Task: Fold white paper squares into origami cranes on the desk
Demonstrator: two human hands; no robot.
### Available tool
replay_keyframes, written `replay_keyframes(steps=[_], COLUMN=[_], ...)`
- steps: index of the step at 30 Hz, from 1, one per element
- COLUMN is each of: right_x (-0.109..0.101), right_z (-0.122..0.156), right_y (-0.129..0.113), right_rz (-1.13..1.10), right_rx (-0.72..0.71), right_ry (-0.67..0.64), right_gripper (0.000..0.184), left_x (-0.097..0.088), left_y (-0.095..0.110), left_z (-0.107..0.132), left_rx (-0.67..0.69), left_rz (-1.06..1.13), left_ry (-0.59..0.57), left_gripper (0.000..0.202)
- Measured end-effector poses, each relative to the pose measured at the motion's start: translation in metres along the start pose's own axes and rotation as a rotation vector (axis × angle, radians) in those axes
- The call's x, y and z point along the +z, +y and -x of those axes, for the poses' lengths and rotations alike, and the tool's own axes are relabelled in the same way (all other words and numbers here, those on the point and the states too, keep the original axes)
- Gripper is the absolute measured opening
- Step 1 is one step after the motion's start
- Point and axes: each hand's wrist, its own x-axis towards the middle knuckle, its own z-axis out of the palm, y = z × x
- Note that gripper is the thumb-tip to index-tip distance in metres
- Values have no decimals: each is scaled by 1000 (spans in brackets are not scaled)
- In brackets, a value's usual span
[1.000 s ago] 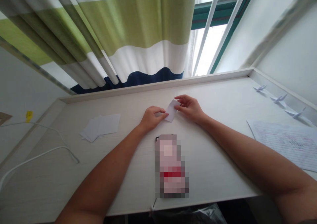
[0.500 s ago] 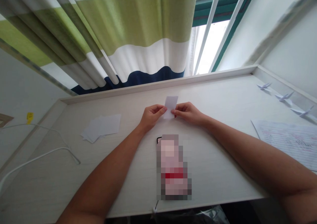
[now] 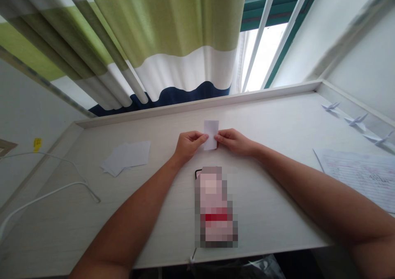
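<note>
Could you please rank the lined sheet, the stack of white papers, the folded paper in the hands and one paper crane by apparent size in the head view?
1. lined sheet, cut by the frame
2. stack of white papers
3. folded paper
4. paper crane, though farther away

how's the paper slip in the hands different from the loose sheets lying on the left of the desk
The paper slip is one narrow piece, pinched at its lower edge by the left hand and the right hand; the loose sheets are several wider pieces, fanned and overlapping. The paper slip stands with its long side pointing away from the person; the loose sheets lie flat on the desk, untouched. Both are plain white.
</note>
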Motion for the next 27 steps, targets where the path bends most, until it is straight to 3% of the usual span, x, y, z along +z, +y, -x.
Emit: replay_keyframes(steps=[5, 11, 19, 27], right_x=[1, 2, 3, 4], right_z=[0, -1, -1, -1], right_y=[1, 4, 0, 4], right_rz=[-34, -6, -60, 34], right_rx=[19, -18, 6, 21], right_ry=[-30, 127, 121, 188], right_gripper=[57, 66, 67, 69], left_x=[2, 0, -1, -2], left_y=[-1, -1, -1, -2], left_z=[0, 0, -2, -1], left_rx=[32, 3, 49, 17], left_rz=[24, -4, -110, -176], left_ry=[9, -98, -189, -213], left_gripper=[36, 38, 44, 43])
